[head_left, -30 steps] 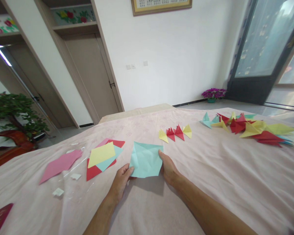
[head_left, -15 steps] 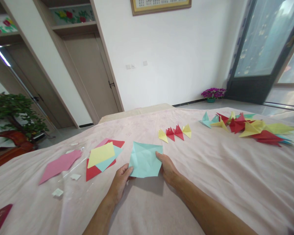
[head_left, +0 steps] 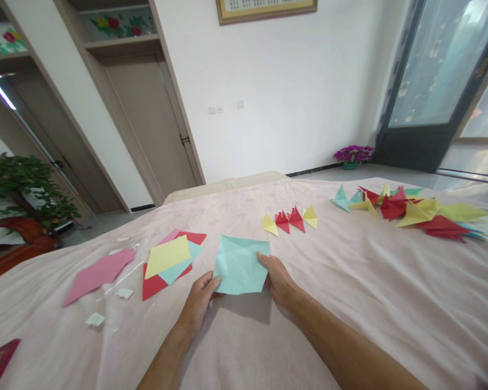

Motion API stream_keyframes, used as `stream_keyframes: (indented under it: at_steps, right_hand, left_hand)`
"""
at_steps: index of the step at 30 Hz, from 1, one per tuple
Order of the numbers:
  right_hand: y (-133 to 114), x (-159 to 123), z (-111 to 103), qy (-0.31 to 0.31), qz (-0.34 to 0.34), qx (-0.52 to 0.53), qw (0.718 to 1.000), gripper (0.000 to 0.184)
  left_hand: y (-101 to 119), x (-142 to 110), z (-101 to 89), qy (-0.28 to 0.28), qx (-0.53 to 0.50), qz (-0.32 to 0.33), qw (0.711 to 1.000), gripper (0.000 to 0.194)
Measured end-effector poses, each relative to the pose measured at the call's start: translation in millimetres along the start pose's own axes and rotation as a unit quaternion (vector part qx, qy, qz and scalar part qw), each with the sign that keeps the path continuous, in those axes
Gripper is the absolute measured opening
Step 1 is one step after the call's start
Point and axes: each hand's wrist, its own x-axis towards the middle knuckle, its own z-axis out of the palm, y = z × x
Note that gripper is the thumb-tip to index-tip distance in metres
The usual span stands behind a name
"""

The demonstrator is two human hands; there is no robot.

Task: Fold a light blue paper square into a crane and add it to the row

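The pale blue sheet [head_left: 241,266] is in front of the person, its near edge raised off the cloth-covered bench [head_left: 350,281], judging by the shadow below; creases run across it and its edges are uneven.

The left hand [head_left: 200,300] pinches its lower left corner and the right hand [head_left: 280,279] its right edge; both are closed on the paper, thumbs on top, other fingers mostly hidden beneath, a grip from opposite sides that probably keeps the thin sheet spread; the forearms reach in from the near side, converging on it, the right hand gripping slightly higher.

Just beyond stands a row of four small folded birds [head_left: 296,219]; to the left lie overlapping coloured sheets [head_left: 168,257], within easy reach, then pink paper [head_left: 100,275]; far right, a heap of folded paper pieces [head_left: 418,212] lies well apart, perhaps to leave working room.
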Motion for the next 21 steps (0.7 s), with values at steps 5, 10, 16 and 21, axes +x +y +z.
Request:
stream_keyframes:
  at_steps: [5,10,16,21]
  right_hand:
    - [0.1,0.4,-0.2,0.002,0.003,-0.008,1.000,0.028]
    - [-1.6,-1.5,0.6,0.004,0.007,-0.021,1.000,0.029]
    - [-4.7,-5.5,2.8,-0.001,0.007,-0.020,1.000,0.032]
    - [-1.4,0.1,1.9,0.020,0.021,0.009,1.000,0.029]
  left_hand:
    - [-0.4,-0.1,0.4,0.003,-0.002,0.001,1.000,0.043]
    - [-0.5,0.2,-0.2,-0.004,-0.004,0.001,1.000,0.043]
    - [-1.6,0.4,-1.4,-0.008,-0.005,0.002,1.000,0.040]
    - [-1.1,-0.7,-0.4,-0.013,-0.018,-0.001,1.000,0.041]
